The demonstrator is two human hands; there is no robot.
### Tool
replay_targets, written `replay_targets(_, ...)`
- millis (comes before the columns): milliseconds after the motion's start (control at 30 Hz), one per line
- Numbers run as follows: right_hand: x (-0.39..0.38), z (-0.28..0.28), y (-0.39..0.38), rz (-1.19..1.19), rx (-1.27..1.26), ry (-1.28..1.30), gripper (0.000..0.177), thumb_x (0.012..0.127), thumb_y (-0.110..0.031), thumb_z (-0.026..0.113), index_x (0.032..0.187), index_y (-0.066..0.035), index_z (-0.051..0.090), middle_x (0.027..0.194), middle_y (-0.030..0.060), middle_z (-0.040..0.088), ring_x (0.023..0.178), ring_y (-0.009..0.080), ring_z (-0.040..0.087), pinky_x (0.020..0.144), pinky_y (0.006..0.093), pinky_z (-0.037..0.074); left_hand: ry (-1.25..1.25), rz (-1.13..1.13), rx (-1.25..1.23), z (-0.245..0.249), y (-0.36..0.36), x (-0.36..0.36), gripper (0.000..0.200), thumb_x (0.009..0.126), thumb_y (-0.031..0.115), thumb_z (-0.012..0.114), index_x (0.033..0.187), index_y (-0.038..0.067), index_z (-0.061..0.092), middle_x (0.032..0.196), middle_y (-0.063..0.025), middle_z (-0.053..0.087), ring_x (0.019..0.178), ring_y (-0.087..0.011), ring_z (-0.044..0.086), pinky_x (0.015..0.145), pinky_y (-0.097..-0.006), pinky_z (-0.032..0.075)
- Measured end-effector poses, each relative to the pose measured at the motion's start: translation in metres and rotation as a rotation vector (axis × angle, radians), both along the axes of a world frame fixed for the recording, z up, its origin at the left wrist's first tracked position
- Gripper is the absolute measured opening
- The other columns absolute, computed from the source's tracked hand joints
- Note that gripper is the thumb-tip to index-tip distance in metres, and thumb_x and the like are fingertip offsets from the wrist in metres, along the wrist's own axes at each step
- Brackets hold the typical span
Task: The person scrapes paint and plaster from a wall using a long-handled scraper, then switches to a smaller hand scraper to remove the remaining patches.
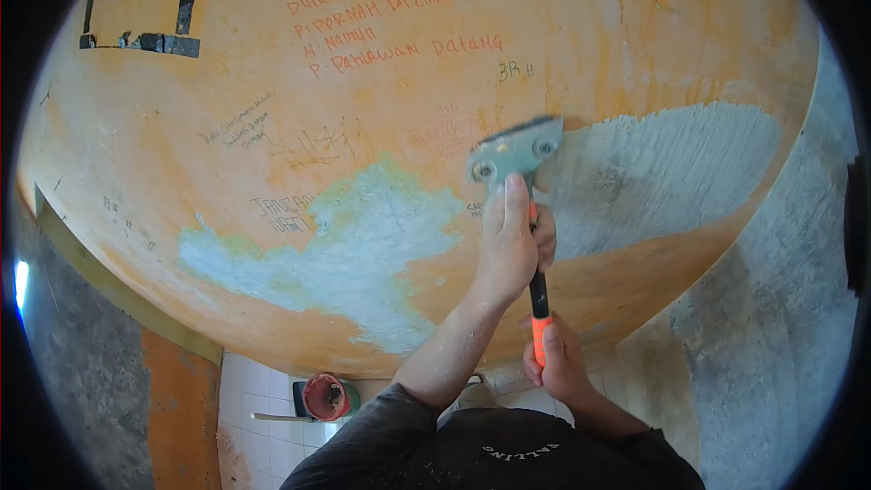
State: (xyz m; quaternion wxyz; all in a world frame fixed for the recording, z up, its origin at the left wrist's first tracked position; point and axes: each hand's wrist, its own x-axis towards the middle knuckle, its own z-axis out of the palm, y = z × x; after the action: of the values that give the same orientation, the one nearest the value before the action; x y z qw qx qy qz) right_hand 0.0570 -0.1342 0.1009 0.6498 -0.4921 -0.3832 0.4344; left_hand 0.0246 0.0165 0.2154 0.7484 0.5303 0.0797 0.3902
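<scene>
Gripping a long-handled wall scraper [515,152], the left hand [508,243] is closed around the shaft just below the head, while the right hand [564,365] wraps the orange lower end of the handle. The scraper's wide blade is at the orange-painted wall [581,45], beside the left end of a pale stripped patch [671,172]; another, ragged patch [336,245] spreads farther left, below red handwritten lettering [395,23], and a reddish bucket [309,398] stands on white floor tiles [263,386].

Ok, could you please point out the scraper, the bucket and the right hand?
Scraper [516,152]: head view, on its wide grey-green end.
Bucket [315,397]: head view, on its reddish inner wall.
Right hand [563,361]: head view, on the hand's middle.
</scene>
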Motion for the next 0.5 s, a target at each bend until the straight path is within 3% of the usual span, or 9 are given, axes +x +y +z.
replay_targets(267,-0.022,-0.06,-0.029,-0.066,-0.174,0.085,0.035,0.106,-0.036,0.036,0.115,-0.005,0.05,0.058,0.0,0.044,0.044,0.0078,0.041,0.043,0.0256,0.035,0.08,-0.12,-0.177,-0.077,-0.013,-0.012,0.043,0.106,0.05,0.025,0.108,0.011,0.043,0.055,0.0027,0.031,0.042,-0.0084,0.031,0.041,-0.0249,0.031)
replay_targets(500,-0.024,-0.054,-0.013,-0.091,-0.115,-0.038,0.038,0.106,-0.041,0.033,0.113,-0.006,0.046,0.054,0.0002,0.041,0.04,0.0091,0.038,0.039,0.0259,0.033,0.107,-0.039,-0.099,-0.056,-0.008,-0.011,0.044,0.106,0.051,0.025,0.108,0.01,0.043,0.052,0.0034,0.031,0.041,-0.0083,0.03,0.039,-0.0251,0.03)
